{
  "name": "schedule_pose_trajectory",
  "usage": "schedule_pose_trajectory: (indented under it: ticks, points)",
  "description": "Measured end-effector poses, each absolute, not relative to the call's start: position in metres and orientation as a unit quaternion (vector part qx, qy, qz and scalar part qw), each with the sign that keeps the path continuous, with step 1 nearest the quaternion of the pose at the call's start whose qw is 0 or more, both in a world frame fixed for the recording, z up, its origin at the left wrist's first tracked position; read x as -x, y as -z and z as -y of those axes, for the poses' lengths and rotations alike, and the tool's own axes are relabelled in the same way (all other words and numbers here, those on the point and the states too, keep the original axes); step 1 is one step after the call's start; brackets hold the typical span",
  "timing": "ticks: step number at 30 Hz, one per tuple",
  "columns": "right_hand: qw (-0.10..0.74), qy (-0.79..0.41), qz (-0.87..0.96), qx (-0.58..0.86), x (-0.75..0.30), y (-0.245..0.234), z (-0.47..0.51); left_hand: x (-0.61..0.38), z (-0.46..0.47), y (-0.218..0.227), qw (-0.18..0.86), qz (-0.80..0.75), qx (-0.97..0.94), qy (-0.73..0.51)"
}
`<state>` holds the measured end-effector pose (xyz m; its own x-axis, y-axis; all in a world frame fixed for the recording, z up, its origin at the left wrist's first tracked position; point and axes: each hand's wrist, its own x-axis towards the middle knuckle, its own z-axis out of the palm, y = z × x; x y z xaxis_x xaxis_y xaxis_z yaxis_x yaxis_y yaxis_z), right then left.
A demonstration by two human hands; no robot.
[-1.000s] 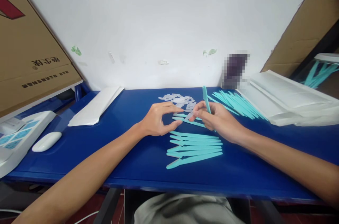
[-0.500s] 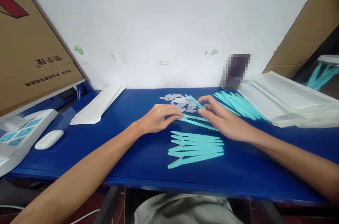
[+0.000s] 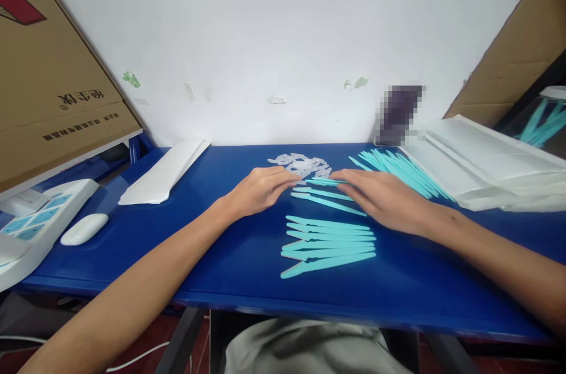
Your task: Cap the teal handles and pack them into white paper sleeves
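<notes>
Head view: glossy blue tabletop (image 3: 424, 285) across mid-frame.
Left hand (image 3: 260, 191): fingertips together on small translucent plastic sleeve (image 3: 301, 182), centre.
Right hand (image 3: 380, 197): fingers clamped on at least one slim turquoise plastic stick (image 3: 325, 182), centre.
Matching sticks (image 3: 327, 265): spread, lower centre.

turquoise razors (image 3: 336, 262), cloudy-white covers (image 3: 305, 164), blue table (image 3: 239, 262), white mouse (image 3: 84, 229), white wall (image 3: 265, 38) with green marks (image 3: 131, 79), brown box (image 3: 44, 67) with red patch (image 3: 20, 2), dark lettering (image 3: 81, 121)
</notes>
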<state>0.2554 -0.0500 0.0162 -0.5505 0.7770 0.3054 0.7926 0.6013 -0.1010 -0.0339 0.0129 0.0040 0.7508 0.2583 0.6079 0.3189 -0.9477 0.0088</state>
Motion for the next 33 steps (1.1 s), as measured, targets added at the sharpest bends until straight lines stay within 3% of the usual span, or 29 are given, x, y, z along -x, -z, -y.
schedule_pose_trajectory:
  ticks: [10, 24, 33]
  points:
    - [0.159, 0.035, 0.878, 0.451, -0.253, -0.016, 0.051, 0.027, -0.003, -0.004, -0.120, 0.262, 0.880, 0.376]
    - [0.167, 0.046, 0.860, 0.481, -0.252, -0.020, 0.053, 0.022, -0.003, -0.006, -0.239, 0.306, 0.812, 0.436]
    - [0.178, 0.099, 0.853, 0.480, -0.253, -0.020, 0.052, 0.022, -0.004, -0.004, -0.262, 0.302, 0.809, 0.431]
